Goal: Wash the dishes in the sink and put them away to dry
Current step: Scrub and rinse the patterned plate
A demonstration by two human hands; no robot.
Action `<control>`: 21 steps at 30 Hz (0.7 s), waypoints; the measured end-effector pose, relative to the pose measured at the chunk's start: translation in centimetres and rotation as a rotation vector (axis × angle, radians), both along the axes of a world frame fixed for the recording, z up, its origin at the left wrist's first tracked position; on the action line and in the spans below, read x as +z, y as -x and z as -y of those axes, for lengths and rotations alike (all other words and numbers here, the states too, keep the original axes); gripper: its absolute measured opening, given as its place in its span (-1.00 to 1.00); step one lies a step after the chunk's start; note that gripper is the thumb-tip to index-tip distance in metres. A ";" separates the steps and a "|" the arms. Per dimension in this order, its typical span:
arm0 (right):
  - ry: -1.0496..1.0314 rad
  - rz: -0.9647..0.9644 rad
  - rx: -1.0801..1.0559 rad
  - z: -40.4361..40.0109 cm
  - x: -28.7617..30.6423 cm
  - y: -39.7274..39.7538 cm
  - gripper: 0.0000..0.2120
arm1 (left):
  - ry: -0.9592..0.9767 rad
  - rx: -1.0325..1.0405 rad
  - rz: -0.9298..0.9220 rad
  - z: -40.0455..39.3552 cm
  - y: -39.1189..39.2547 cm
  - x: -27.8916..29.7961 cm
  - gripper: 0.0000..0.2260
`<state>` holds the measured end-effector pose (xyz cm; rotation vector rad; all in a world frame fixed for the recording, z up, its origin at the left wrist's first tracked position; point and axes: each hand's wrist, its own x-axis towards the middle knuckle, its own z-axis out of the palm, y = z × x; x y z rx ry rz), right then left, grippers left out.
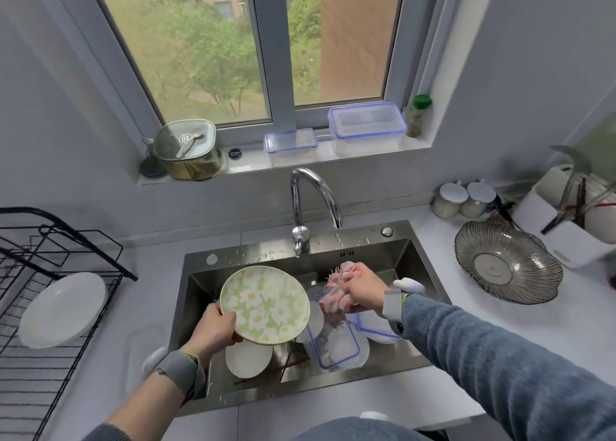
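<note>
Two hands busy over the sink (pixel 413 250). Left hand (pixel 213 329) grips the daisy plate (pixel 266 304) by its lower-left rim, thumb on the face, plate tilted up above the basin. Right hand (pixel 361 289) is clenched round a pink cloth (pixel 333 294), wadded up, just right of the plate and not touching it.

Handling, my read: plate looks glazed ceramic, so stiff, fragile, likely slick once wet or soapy. Rim grip with thumb on top and fingers under is the sensible hold; a one-point pinch risks a slip into the stack below. Cloth is soft and limp, grab anywhere.

Count in the basin: one daisy plate in hand, one small cream dish (pixel 248 357) under it, at least two clear containers with blue trim (pixel 333 340), some white pieces partly hidden beneath, exact number can't tell. Something thin and red near the bottom edge, possibly chopsticks.

Drying rack (pixel 60 260) on the left counter holds one white plate (pixel 63 310). Tap (pixel 313 204) shows no visible stream. Most of the load looks unwashed.
</note>
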<state>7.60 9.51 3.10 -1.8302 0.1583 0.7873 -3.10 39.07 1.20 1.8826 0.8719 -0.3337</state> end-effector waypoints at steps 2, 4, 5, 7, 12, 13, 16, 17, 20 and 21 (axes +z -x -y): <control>-0.023 -0.022 -0.035 -0.4 0.0 0.1 -0.65 | -0.063 -0.020 0.005 -0.5 -0.3 0.2 -0.84; -0.051 -0.069 -0.036 -0.7 0.3 0.2 -0.67 | -0.147 -0.082 -0.005 -1.0 -0.6 0.4 -0.85; -0.061 -0.073 -0.018 -0.7 0.5 0.3 -0.68 | -0.189 -0.115 -0.006 -1.0 -0.8 0.6 -0.86; -0.075 -0.079 -0.007 -1.0 0.3 0.3 -0.74 | -0.261 -0.159 0.005 -0.9 -1.3 1.0 -0.87; -0.068 -0.049 -0.122 -1.3 -0.2 1.2 -0.84 | -0.389 -0.271 0.034 0.0 -2.4 2.6 -0.88; -0.079 -0.063 -0.119 -1.3 -0.1 1.1 -0.85 | -0.407 -0.288 0.042 0.3 -2.5 2.9 -0.88; -0.093 -0.060 -0.090 -1.2 0.6 0.9 -0.84 | -0.484 -0.355 0.087 1.4 -3.0 4.0 -0.88; -0.102 -0.049 -0.082 -1.2 0.7 0.9 -0.81 | -0.517 -0.380 0.111 1.6 -3.1 4.3 -0.88; -0.083 -0.015 -0.064 -1.5 1.1 1.2 -0.74 | -0.641 -0.477 0.174 2.4 -3.3 5.2 -0.93; -0.077 0.001 -0.059 -1.6 1.2 1.2 -0.75 | -0.677 -0.508 0.190 2.6 -3.3 5.5 -0.93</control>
